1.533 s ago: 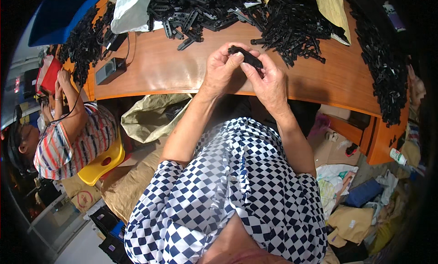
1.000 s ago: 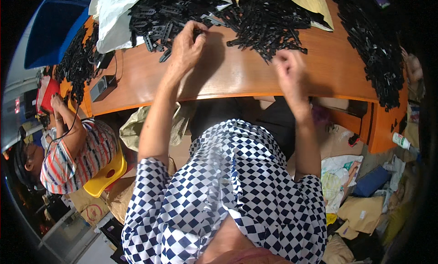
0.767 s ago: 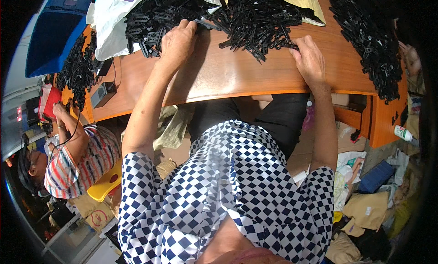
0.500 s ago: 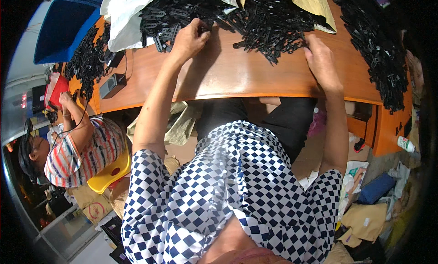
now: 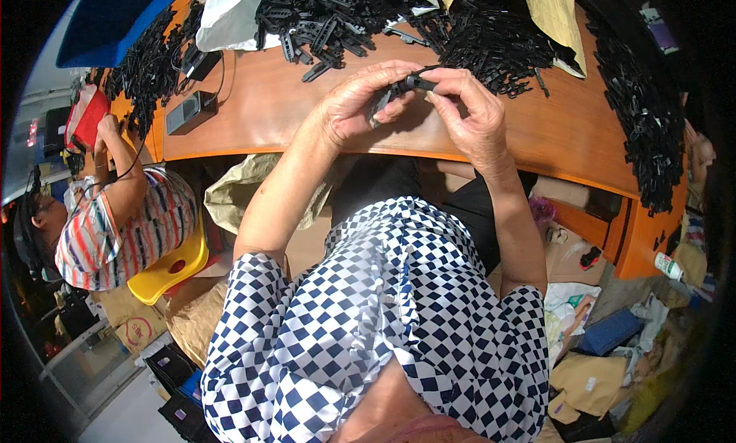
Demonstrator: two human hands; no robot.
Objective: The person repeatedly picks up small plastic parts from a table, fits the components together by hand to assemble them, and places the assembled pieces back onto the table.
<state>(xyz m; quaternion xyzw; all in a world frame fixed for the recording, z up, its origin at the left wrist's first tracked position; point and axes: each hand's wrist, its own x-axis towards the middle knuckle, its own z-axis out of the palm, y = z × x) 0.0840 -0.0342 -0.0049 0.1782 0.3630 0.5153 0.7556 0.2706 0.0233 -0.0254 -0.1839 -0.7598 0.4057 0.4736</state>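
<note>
Plastic piece (image 5: 415,82), narrow and black, right up at the upper centre of the frame, over the brown wooden desk (image 5: 268,121), and both hands are on it! Left hand (image 5: 355,106): fingers curled in, clamped round one end. Right hand (image 5: 475,117): thumb and fingertips together, pinching the other.

Now the containers! Top of the frame, left of centre: a crumpled white plastic sack (image 5: 230,20), with a heap of black slotted plastic parts (image 5: 322,29) out at its mouth on the desk. Right of that, a tan paper bag (image 5: 558,18), and a pile of thin black plastic parts (image 5: 491,48) spread beside its mouth. Upper left, a blue plastic bin (image 5: 115,21), cut off; contents can't be told. Below the desk, left of centre, a beige woven sack (image 5: 241,194) slumps, its inside too dark to read.
</note>
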